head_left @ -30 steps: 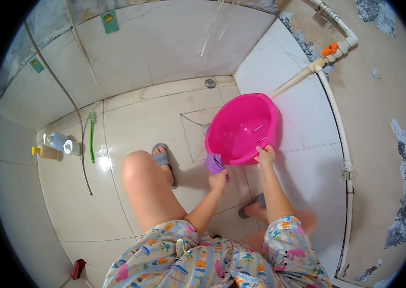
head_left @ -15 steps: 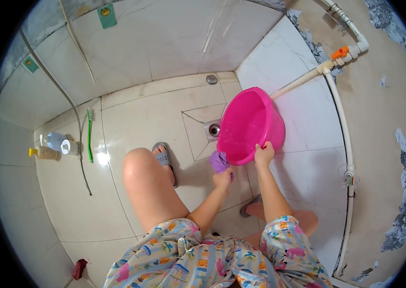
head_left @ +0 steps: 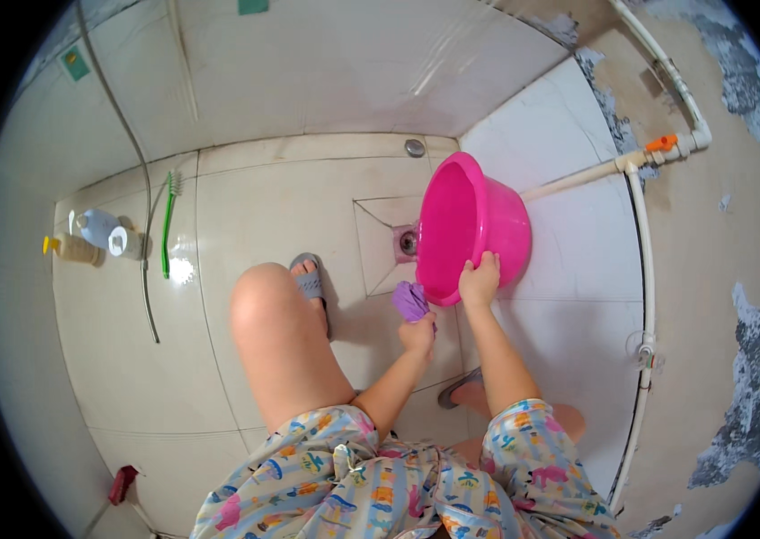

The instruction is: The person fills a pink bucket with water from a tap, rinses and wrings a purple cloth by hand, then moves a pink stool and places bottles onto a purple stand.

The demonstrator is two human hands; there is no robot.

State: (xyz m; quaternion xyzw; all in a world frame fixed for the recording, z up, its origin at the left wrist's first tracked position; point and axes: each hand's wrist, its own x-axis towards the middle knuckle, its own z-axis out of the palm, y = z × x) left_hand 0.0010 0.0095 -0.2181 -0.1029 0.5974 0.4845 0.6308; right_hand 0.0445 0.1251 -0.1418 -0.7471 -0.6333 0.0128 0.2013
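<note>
Left hand (head_left: pixel 417 336) is closed around a bunched purple cloth (head_left: pixel 410 301); the right hand (head_left: pixel 480 278), curled, grips the near rim of a pink basin (head_left: pixel 507 225), which tilts with its mouth toward the floor drain (head_left: pixel 408 242), an orange valve handle (head_left: pixel 663 143) farther off

The room is bright, the light seemingly from above; a small white glare burns on the floor (head_left: pixel 146 377) near the green brush (head_left: pixel 168 234) (the harshest spot here). Soft shadows fall beside the grey sandal (head_left: pixel 310 286) and across the white wall tiles (head_left: pixel 568 269). Straight lines bow, edges soften, corners drop to black.
</note>
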